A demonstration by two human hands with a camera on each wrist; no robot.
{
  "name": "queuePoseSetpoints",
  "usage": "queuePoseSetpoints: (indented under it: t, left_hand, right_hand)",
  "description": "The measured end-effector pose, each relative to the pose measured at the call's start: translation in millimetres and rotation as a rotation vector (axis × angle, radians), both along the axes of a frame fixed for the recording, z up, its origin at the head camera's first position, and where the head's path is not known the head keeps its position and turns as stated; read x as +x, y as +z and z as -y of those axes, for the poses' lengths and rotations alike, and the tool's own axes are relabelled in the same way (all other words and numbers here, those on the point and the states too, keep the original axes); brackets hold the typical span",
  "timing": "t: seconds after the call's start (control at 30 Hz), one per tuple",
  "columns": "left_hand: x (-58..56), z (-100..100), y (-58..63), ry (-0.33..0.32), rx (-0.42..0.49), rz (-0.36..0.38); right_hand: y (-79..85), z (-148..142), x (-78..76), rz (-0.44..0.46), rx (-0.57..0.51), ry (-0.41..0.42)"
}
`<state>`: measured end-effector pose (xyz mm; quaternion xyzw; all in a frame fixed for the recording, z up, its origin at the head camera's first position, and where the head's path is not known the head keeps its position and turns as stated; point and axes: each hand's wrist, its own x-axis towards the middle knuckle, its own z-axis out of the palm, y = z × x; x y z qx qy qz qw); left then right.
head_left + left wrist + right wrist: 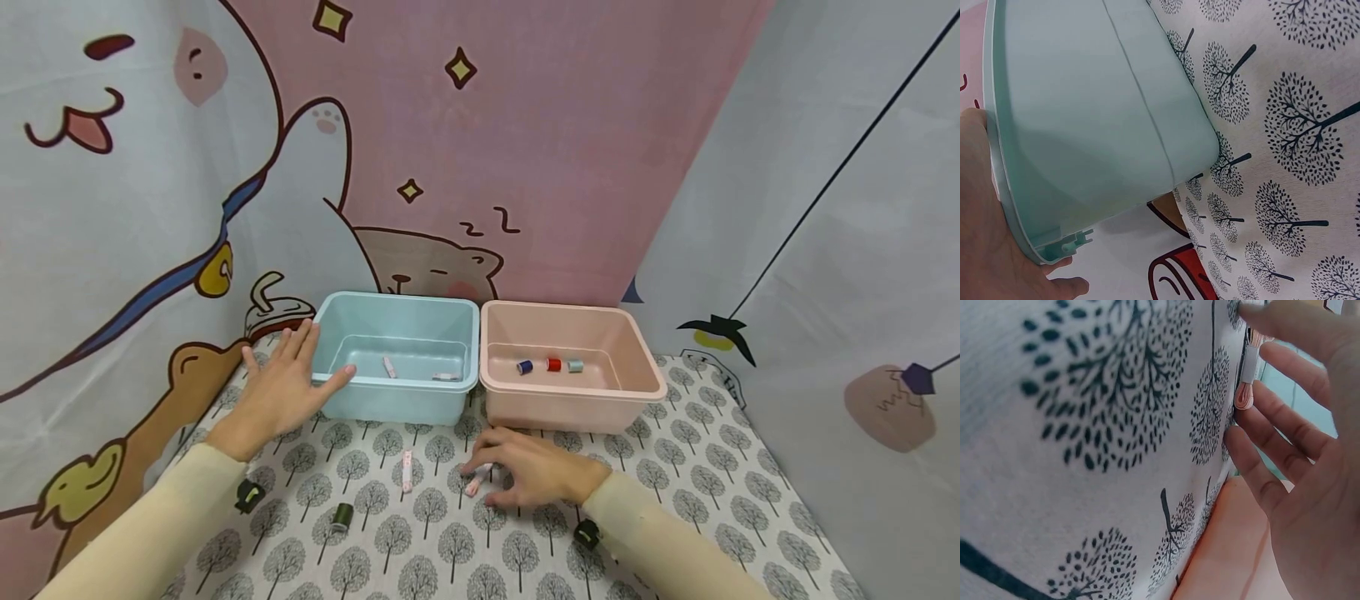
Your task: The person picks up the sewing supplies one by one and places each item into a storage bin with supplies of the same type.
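My left hand rests at the left rim of the light blue tub, its fingers extended and thumb spread over the front edge. On the tree-print cloth, my right hand reaches round a pink skein of thread. Its thumb and fingers stand apart on either side. The right wrist view shows the skein's white paper band and looped end beside the spread fingers. Left of that hand lies another pink skein. A dark green thread spool lies nearer to me.
Inside the blue tub are two small skeins. A peach tub stands against its right side, holding a blue spool, a red spool and a pale green spool. A printed curtain hangs behind both tubs.
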<state>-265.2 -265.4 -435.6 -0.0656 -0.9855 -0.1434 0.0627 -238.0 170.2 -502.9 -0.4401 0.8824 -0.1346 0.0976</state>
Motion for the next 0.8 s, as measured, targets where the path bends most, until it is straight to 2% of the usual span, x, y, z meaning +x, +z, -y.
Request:
queuePoseSetpoints:
  t: [0.17, 0.4, 0.8]
  left_hand:
    - [-0.5, 0.7, 0.1, 0.0, -0.002, -0.003]
    - [-0.8, 0.2, -1.5, 0.0, -0.004, -0.006]
    - [1.3, -1.4, -1.1, 0.002, -0.006, -0.005]
  right_hand:
    - [1.0, 2.3, -1.3, -0.014, 0.004, 0.001]
    - [0.8, 4.9, -2.3, 0.033, -0.049, 0.033]
    - [-3.6, 5.9, -2.1, 0.023, -0.05, 0.056]
